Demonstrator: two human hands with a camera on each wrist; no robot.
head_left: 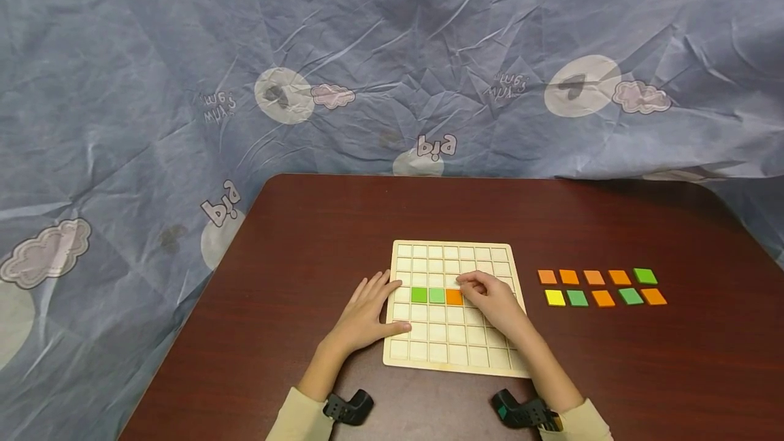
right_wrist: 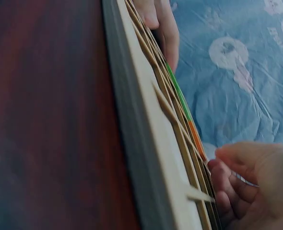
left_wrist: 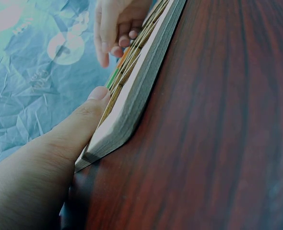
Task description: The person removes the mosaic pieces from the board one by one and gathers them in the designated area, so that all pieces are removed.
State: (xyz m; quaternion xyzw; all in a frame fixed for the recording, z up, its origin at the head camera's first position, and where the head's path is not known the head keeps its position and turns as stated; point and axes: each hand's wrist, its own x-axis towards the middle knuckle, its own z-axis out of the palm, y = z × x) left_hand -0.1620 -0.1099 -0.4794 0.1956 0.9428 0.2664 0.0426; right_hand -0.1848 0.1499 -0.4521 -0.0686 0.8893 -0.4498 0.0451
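A pale wooden grid board (head_left: 437, 353) lies on the table. Three square tiles sit side by side in one row: a bright green tile (head_left: 419, 295), a bluish-green tile (head_left: 437, 295) and an orange tile (head_left: 454, 297). My left hand (head_left: 365, 312) rests with spread fingers on the board's left edge; its thumb (left_wrist: 99, 93) lies on the rim in the left wrist view. Just right of the orange tile, my right hand (head_left: 495, 299) hovers over or touches the board, its fingers (right_wrist: 221, 179) loosely bent. No tile shows between them.
Right of the board, several loose tiles lie in two rows, among them a yellow tile (head_left: 554, 298), a green tile (head_left: 645, 275) and an orange tile (head_left: 653, 297). The dark red-brown table (head_left: 294, 243) meets a blue printed cloth (head_left: 367, 39) at the back.
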